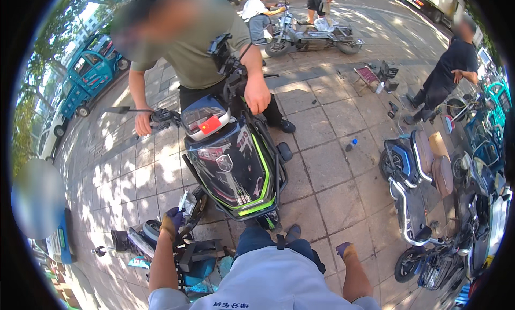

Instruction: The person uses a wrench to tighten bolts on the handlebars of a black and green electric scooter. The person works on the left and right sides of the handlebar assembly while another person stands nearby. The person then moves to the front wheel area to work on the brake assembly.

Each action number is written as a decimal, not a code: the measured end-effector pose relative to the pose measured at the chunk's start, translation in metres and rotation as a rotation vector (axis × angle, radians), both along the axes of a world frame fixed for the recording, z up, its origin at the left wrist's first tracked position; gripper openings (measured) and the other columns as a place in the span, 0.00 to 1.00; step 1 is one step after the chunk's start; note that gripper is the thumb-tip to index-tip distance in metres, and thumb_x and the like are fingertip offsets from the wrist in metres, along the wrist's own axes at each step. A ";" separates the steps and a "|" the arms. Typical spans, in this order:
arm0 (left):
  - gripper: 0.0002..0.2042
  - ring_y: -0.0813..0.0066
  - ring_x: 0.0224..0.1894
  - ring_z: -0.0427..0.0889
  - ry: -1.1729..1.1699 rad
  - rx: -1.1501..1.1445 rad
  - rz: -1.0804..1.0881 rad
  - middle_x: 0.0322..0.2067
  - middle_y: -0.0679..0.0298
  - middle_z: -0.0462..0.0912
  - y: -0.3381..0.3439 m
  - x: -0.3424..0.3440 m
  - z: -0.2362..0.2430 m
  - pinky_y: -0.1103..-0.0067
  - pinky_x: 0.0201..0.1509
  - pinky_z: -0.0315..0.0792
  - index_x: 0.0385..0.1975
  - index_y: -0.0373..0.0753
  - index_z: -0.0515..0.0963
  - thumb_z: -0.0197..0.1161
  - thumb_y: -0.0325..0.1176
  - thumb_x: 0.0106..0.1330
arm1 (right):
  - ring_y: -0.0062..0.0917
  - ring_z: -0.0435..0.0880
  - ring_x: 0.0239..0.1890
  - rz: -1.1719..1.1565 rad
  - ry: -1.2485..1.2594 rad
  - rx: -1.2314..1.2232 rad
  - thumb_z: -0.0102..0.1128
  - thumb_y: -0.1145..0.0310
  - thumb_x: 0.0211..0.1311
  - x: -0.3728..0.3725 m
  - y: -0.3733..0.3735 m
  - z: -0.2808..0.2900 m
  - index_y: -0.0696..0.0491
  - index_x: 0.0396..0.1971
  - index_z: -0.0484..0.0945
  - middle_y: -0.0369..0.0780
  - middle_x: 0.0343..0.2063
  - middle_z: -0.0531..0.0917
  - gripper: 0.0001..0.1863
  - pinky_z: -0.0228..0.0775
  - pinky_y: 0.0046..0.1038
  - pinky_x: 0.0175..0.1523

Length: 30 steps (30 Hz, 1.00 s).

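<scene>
My left hand, in a yellow and purple glove, is closed around a slim white object whose kind I cannot make out. It is held above a jumble of scooter parts on the ground. My right hand, gloved the same way, hangs beside me with fingers loosely apart and nothing visible in it. Directly before me is the front of a black scooter with bright green trim and a small red flag sticker. Another person stands at its handlebars, hands near the grips.
Several parked scooters line the right side. A bottle with a blue cap stands on the paving. Farther back, someone crouches by a grey scooter, and a person in black stands at right. A blue three-wheeler is parked at left.
</scene>
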<state>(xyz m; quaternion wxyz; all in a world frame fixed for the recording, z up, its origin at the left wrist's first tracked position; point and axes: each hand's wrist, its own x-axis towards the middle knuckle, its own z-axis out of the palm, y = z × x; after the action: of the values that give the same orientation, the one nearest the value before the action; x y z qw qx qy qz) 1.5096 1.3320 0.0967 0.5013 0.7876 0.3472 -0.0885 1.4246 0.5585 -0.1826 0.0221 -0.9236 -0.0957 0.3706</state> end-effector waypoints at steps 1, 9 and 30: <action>0.12 0.78 0.26 0.79 -0.002 0.032 0.018 0.27 0.63 0.83 0.011 0.001 -0.010 0.80 0.30 0.75 0.49 0.35 0.84 0.60 0.29 0.72 | 0.32 0.91 0.38 -0.004 -0.058 0.043 0.63 0.62 0.61 0.003 -0.002 -0.012 0.51 0.38 0.89 0.44 0.38 0.91 0.12 0.81 0.34 0.39; 0.11 0.83 0.27 0.76 -0.200 -0.168 0.151 0.27 0.69 0.83 0.042 0.067 -0.005 0.82 0.30 0.71 0.52 0.38 0.84 0.59 0.31 0.75 | 0.31 0.86 0.28 -0.055 0.169 0.207 0.57 0.69 0.66 0.022 -0.004 -0.008 0.53 0.37 0.84 0.42 0.34 0.89 0.08 0.72 0.30 0.27; 0.10 0.70 0.31 0.83 -0.395 -0.030 -0.060 0.29 0.57 0.86 0.106 0.199 -0.011 0.71 0.38 0.76 0.48 0.37 0.84 0.61 0.30 0.72 | 0.44 0.86 0.48 0.007 -0.175 0.170 0.55 0.66 0.63 0.134 0.203 0.163 0.56 0.39 0.86 0.49 0.44 0.88 0.14 0.78 0.40 0.53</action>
<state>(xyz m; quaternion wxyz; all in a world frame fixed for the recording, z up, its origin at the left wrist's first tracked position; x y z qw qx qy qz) 1.7090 1.4384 0.0854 0.5686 0.7920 0.2170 0.0479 1.5586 0.7616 -0.0197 0.0904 -0.9469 -0.1314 0.2790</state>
